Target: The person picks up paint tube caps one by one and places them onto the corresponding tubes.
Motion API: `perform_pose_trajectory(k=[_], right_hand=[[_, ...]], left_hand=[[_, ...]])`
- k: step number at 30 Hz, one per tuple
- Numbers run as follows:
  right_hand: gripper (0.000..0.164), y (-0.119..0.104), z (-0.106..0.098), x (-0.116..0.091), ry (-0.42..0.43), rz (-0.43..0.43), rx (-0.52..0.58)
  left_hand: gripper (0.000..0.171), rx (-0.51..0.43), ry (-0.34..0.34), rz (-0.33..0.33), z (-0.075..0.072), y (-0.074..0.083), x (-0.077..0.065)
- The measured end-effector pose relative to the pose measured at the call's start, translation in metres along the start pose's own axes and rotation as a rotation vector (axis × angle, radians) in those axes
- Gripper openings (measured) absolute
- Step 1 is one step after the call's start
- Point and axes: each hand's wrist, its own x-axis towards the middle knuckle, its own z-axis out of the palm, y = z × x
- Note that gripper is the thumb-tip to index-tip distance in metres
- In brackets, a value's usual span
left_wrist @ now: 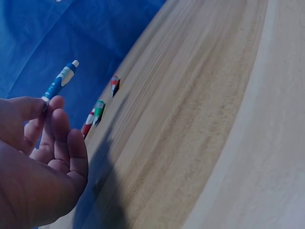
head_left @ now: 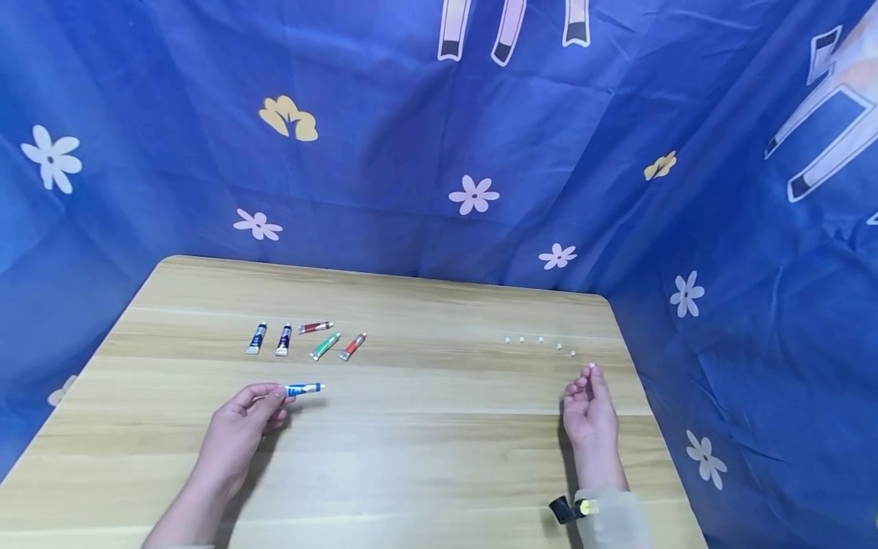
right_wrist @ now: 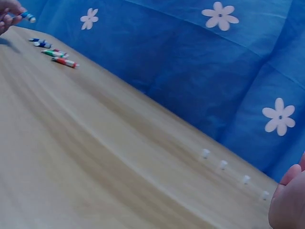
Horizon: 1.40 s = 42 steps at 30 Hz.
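Note:
A small blue-and-white paint tube (head_left: 303,389) is pinched by its flat end between the thumb and fingers of my left hand (head_left: 241,427). Its narrow white tip points right, and it is held above the table. At the right side, my right hand (head_left: 591,415) pinches a tiny white cap (head_left: 593,366) at its fingertips, palm turned up. In the right wrist view only part of this hand (right_wrist: 288,202) shows, and the cap is hidden. Just beyond it, several white caps (head_left: 540,339) stand in a slanting row on the table.
On the wooden table (head_left: 425,457), back left, lie several more paint tubes: a blue one (head_left: 257,338), a dark purple one (head_left: 283,340), a dark red one (head_left: 315,327), a green one (head_left: 325,347) and an orange-red one (head_left: 353,347). Blue patterned cloth (head_left: 384,152) hangs behind and beside the table.

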Motion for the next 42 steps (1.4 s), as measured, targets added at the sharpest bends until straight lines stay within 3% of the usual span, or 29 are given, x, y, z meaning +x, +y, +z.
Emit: perform_pose_trajectory(k=[9,28,35,42], right_hand=[[0.004,0.026,-0.003,-0.002,0.005,-0.018,-0.106],[0.027,0.064,0.007,-0.006,-0.058,-0.047,-0.301],[0.01,0.081,0.012,-0.013,-0.098,-0.053,-0.346],[0.012,0.096,0.019,-0.023,-0.133,-0.036,-0.396]], left_hand=[[0.009,-0.009,0.02,0.035,0.01,-0.002,0.003],[0.011,0.044,-0.03,-0.002,0.028,-0.003,0.002],[0.017,0.096,-0.043,0.008,0.037,0.006,-0.003],[0.012,0.083,-0.065,-0.006,0.044,0.008,-0.004]])
